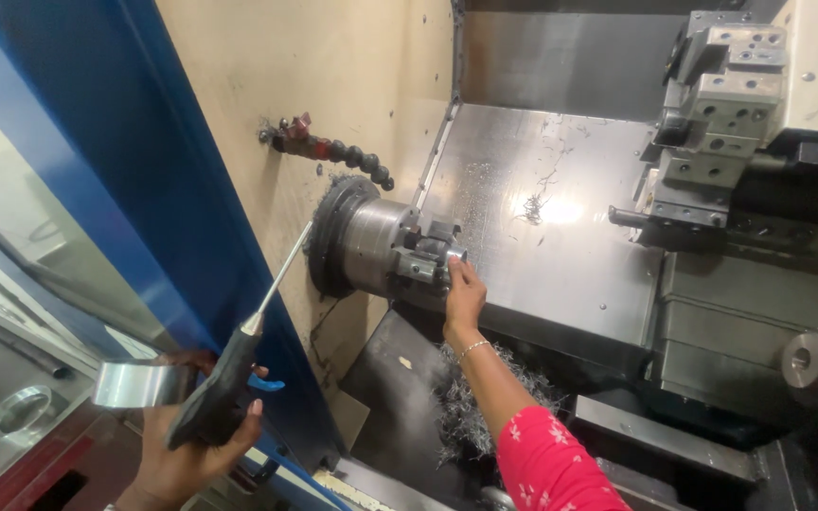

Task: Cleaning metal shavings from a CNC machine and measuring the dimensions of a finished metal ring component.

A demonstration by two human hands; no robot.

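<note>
My right hand (464,295) reaches into a lathe and its fingers close on a small shiny metal part (455,255) seated in the chuck (371,244). A bracelet and a red patterned sleeve (551,464) show on that arm. My left hand (182,445) is at the lower left, outside the machine. It grips a black air gun (215,397) with a long thin nozzle (284,270) pointing up toward the chuck, and also holds a shiny metal ring (139,384).
A grey tool turret (721,114) stands at the upper right. A segmented coolant hose (333,149) hangs above the chuck. Metal swarf (461,416) is heaped below the chuck. The blue machine door frame (144,170) runs down the left.
</note>
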